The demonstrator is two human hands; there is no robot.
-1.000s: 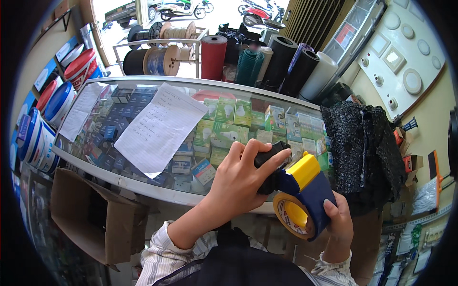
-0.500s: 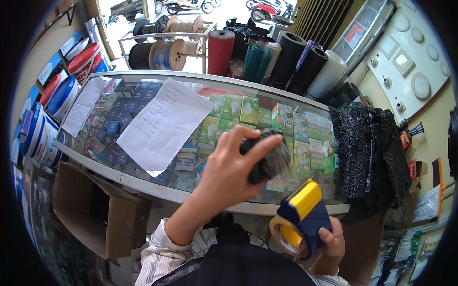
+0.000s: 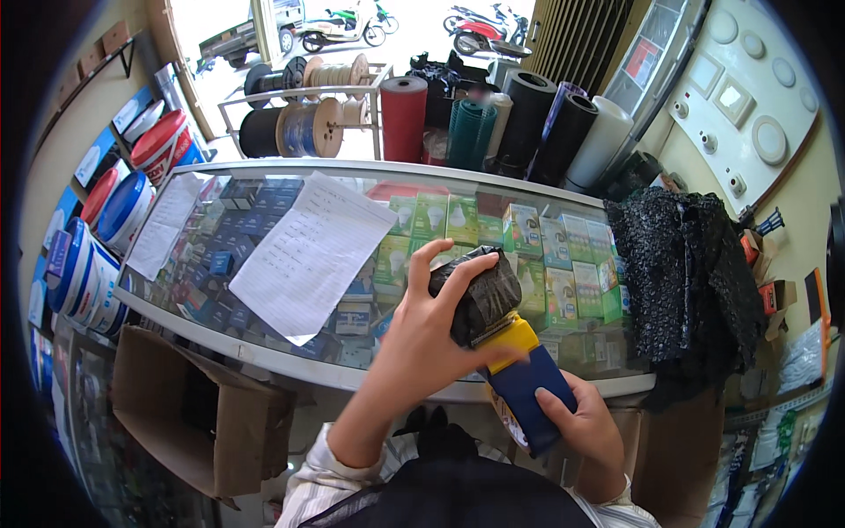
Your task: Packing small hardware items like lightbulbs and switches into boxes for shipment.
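Note:
Above the near part of the glass counter, my left hand grips a small package wrapped in black plastic. Its fingers curl over the top and side, and its thumb reaches down by the yellow end of the tape dispenser. Closed round the blue body of that tape dispenser is my right hand. The dispenser's yellow head meets the package's lower edge. Most of its tape roll is hidden behind the blue side.
A handwritten paper sheet lies on the counter, left of boxed light bulbs under the glass. Folded black bubble wrap covers the right end. An open cardboard box stands below left. Rolls of sheeting and cable spools line the far side.
My right hand has raised the tape dispenser and turned it, bringing its yellow head against the package. The left hand has shifted slightly and still holds the package.

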